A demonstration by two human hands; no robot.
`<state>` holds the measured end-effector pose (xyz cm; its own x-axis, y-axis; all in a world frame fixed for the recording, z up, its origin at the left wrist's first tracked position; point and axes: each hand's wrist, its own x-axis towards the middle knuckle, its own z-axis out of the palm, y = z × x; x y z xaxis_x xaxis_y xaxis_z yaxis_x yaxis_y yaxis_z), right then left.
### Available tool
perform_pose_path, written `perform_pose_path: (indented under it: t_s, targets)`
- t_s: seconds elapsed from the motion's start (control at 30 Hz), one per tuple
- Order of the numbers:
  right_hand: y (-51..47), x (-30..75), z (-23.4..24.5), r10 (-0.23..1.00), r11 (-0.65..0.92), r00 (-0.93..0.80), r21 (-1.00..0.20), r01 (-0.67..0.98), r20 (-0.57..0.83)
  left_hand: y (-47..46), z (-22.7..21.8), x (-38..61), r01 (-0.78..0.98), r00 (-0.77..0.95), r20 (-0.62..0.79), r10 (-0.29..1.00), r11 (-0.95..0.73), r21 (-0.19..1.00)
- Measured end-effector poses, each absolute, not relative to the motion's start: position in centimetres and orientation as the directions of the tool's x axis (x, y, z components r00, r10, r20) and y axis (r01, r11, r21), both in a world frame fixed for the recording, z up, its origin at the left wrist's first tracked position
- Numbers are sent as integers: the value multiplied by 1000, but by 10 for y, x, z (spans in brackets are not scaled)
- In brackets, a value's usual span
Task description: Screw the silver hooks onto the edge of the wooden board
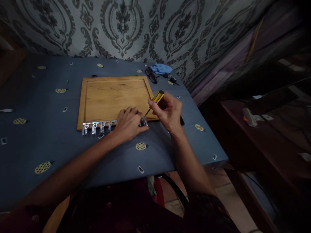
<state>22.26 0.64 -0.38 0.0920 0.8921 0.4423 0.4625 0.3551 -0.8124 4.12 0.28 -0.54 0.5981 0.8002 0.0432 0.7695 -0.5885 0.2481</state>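
A wooden board with a raised frame (109, 100) lies flat on the table. Along its near edge runs a metal hook rail (94, 127) with several silver hooks hanging over the side. My left hand (128, 122) presses over the right part of this rail, fingers bent on the board and thumb below the edge, hiding some hooks. In my right hand (170, 111) is a screwdriver (158, 96) with a yellow and black handle, held tilted. Its tip meets the rail near the right-end hook (143, 122); whether a screw is there I cannot tell.
Blue cloth with pineapple prints covers the table (60, 145). Sunglasses (152, 76), a light blue rag (161, 68) and a small dark item (172, 79) lie at the back right. A black object (182, 120) shows partly behind my right hand. A patterned curtain (121, 29) hangs behind.
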Motion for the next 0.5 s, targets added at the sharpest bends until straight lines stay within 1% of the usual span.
perform_pose_path:
  t_s: [0.1, 0.23, 0.4, 0.5]
  targets:
    - [6, 221, -3, 856, 388, 96, -754, 529, 508, 3, -7, 41, 768, 599, 53, 799, -592, 245]
    - [5, 219, -2, 860, 400, 74, -758, 516, 505, 2, -7, 41, 771, 604, 49, 796, -598, 219]
    - [5, 219, 0, 855, 412, 62, -746, 524, 515, 1, 4, 39, 789, 589, 3, 808, -576, 213]
    - [5, 219, 2, 841, 429, 55, -725, 540, 538, 3, 11, 28, 803, 557, 45, 829, -552, 225]
